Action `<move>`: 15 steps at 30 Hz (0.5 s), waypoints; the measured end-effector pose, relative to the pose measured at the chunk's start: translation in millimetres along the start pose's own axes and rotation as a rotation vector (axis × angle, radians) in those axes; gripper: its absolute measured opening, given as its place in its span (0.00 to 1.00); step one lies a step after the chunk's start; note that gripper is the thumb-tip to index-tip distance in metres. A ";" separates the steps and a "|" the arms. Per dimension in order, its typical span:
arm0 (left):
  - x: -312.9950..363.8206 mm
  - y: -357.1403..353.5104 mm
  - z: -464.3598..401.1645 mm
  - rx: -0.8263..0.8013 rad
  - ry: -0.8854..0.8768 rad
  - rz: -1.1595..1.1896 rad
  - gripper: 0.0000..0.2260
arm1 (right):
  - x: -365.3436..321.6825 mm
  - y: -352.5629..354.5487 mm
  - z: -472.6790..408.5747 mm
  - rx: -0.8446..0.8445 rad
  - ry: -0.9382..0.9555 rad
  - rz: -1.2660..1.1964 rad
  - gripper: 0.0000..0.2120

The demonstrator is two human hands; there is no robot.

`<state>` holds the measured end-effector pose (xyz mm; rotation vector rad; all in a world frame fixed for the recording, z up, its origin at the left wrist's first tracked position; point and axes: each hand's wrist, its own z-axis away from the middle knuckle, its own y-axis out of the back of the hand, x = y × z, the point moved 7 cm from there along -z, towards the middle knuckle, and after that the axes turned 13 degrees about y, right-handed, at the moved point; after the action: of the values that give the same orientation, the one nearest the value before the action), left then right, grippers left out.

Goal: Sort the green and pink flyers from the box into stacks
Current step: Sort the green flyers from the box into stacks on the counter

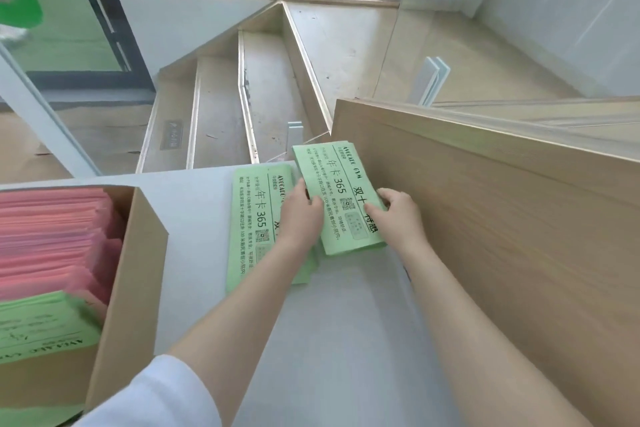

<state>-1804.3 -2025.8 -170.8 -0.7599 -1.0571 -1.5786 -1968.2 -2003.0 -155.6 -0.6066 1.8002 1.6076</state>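
Note:
A bundle of green flyers is held between both hands just above the grey tabletop. My left hand grips its left edge and my right hand grips its right edge. To its left a stack of green flyers lies flat on the table, partly under my left hand and wrist. The cardboard box stands at the left and holds a thick pile of pink flyers with some green flyers at its near end.
A wooden panel rises along the table's right side, close to my right hand. Beyond the table's far edge a staircase drops away below a window. Glass panes stand at the left and right.

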 end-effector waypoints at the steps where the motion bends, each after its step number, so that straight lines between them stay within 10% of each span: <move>1: -0.3 -0.9 -2.3 0.019 -0.005 -0.013 0.16 | 1.6 -0.3 -0.4 0.004 -0.007 0.030 0.11; 15: -7.2 -27.7 -9.1 -0.196 0.152 0.402 0.28 | 8.1 -19.2 -6.2 -0.103 -0.140 -0.470 0.17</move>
<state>-1828.9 -2029.3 -187.8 -0.9059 -0.5984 -1.3761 -1961.1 -2011.3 -174.4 -0.8676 1.3528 1.3826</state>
